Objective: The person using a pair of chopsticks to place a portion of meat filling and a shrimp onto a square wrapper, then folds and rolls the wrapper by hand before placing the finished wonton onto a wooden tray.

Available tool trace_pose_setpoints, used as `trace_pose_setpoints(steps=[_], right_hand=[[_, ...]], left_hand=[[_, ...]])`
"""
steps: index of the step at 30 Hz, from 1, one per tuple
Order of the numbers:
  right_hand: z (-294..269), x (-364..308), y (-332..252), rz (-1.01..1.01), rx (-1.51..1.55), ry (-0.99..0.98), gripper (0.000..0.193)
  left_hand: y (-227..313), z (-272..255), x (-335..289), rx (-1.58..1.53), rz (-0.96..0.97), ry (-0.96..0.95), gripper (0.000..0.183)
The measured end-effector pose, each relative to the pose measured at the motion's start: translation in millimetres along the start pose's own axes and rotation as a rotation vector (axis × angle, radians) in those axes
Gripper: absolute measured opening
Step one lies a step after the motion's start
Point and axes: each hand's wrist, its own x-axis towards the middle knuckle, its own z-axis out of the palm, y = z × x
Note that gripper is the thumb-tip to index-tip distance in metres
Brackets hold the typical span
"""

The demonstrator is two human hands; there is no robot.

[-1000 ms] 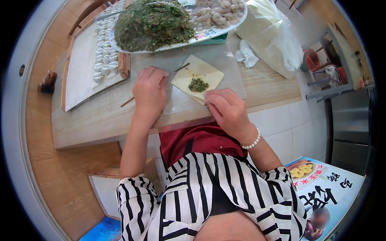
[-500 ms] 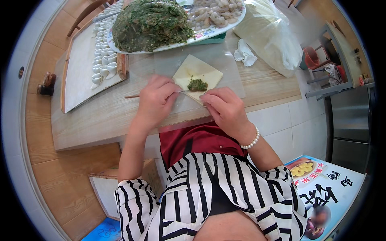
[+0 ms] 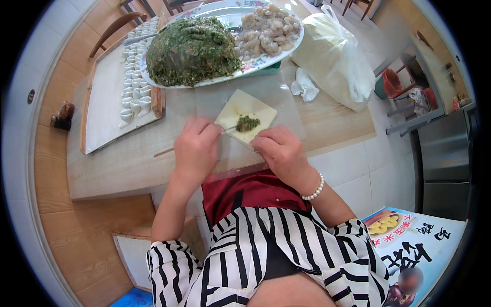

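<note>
A pale square dough wrapper (image 3: 236,105) lies on the table in front of me, a small clump of green filling (image 3: 248,123) on it. My left hand (image 3: 196,146) is closed round a thin filling spatula; its wooden handle (image 3: 163,152) sticks out to the left, while its narrow tip reaches the filling. With fingers pinched together, my right hand (image 3: 279,149) holds the near right corner of the wrapper. Beyond, an oval floral plate (image 3: 219,14) carries a large green filling mound (image 3: 189,53) and a heap of peeled shrimp (image 3: 268,31).
At the left, a wood-edged tray (image 3: 105,110) bears rows of folded wontons (image 3: 136,97). A filled plastic bag (image 3: 335,61) and a crumpled white tissue (image 3: 304,84) stand right of the plate. The wooden table's (image 3: 337,128) near edge runs close to my waist.
The view has tilted, so the plate shows more fully. The spatula's tip now reaches the filling, and the wrapper's near corner is less stretched out between my hands.
</note>
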Motion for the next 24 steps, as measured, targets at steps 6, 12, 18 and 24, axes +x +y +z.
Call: trace_pose_setpoints(steps=[6,12,18,24], right_hand=[[0,1,2,-0.004,0.011,0.01,0.02],[0,0,3,0.015,0.024,-0.001,0.021],[-1,-1,3,0.031,0.051,0.002,0.021],[-6,7,2,0.099,0.195,0.009,0.015]], left_hand=[[21,-25,49,0.3,0.156,0.267,0.014],[48,-18,114,0.732,0.302,0.107,0.015],[46,-25,110,0.629,0.268,0.071,0.009],[43,-24,115,0.659,0.261,0.167,0.007]])
